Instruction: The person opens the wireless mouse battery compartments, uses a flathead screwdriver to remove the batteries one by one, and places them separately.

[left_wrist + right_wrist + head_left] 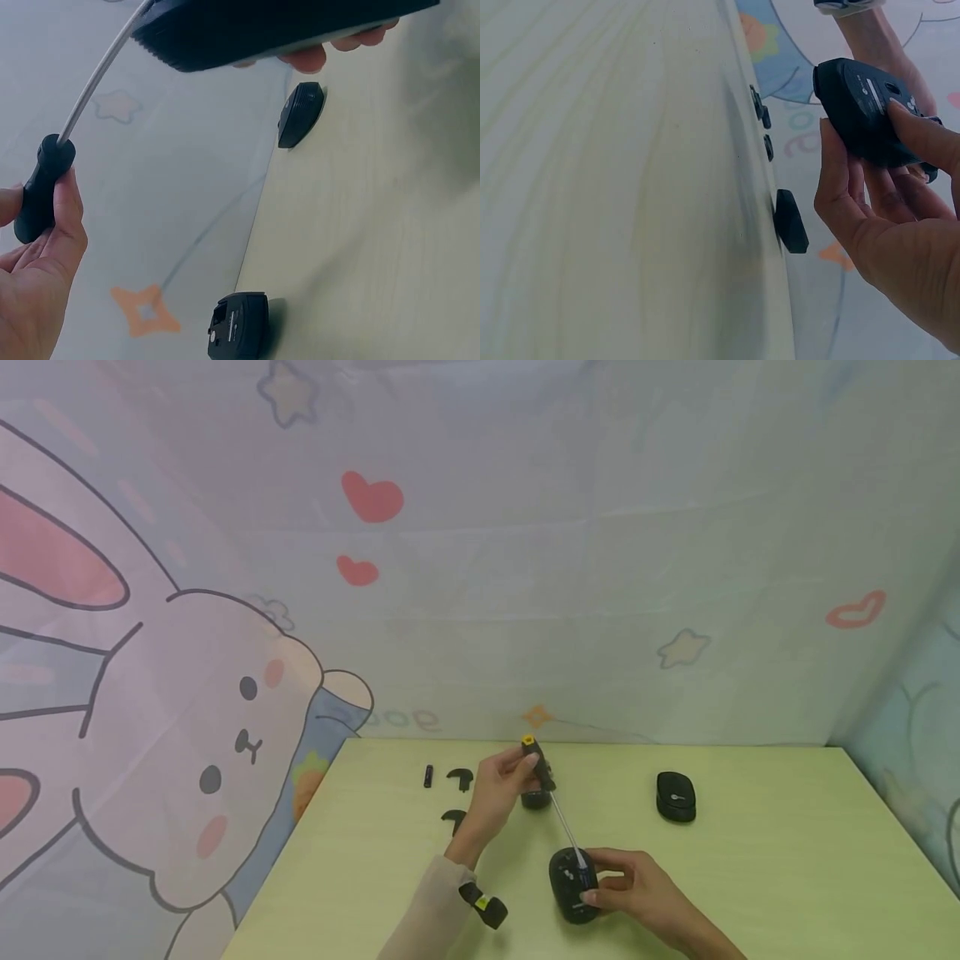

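Observation:
My left hand [497, 787] holds a screwdriver [539, 767] by its black handle, with the yellow-marked end up and the shaft slanting down to the right. My right hand [639, 891] grips a black computer mouse [564, 892] between thumb and fingers, its underside turned up. The screwdriver tip overlaps the upper part of that underside in the head view. In the left wrist view the handle [45, 187] sits between thumb and fingers. The right wrist view shows the thumb on the underside of the mouse [851, 112], with fingers supporting it below.
Behind my left hand stands a second mouse [535, 801], partly hidden. A third black mouse [677, 797] lies at the right. On the left are a small dark cylinder [428, 776] and two curved black pieces, one farther back [462, 777]. A printed curtain [570, 610] hangs behind the table.

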A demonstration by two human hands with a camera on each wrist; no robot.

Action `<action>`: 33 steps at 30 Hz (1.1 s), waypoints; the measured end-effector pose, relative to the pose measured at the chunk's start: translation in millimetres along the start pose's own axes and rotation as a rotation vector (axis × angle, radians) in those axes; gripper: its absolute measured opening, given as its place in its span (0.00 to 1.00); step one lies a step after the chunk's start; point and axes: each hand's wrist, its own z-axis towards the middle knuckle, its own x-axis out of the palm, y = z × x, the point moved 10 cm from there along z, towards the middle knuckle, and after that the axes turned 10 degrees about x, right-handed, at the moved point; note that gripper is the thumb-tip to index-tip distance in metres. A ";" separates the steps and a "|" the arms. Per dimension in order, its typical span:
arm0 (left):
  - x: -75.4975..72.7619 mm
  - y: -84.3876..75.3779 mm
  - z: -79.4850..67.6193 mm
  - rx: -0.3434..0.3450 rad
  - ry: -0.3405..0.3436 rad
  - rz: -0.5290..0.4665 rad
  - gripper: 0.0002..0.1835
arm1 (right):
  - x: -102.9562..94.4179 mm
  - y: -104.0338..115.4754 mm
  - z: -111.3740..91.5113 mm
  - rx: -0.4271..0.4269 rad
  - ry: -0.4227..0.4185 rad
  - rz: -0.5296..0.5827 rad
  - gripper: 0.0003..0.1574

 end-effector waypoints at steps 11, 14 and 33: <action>-16.0 -9.8 7.3 0.024 -0.067 -0.027 0.25 | 0.9 0.4 3.0 0.023 -0.003 -0.023 0.40; -24.0 -15.5 11.7 0.020 -0.095 -0.051 0.24 | -0.1 0.0 3.0 0.033 -0.011 -0.026 0.40; -53.0 -15.4 14.7 -0.181 0.033 -0.085 0.28 | -13.1 -12.7 0.3 0.116 -0.093 -0.014 0.47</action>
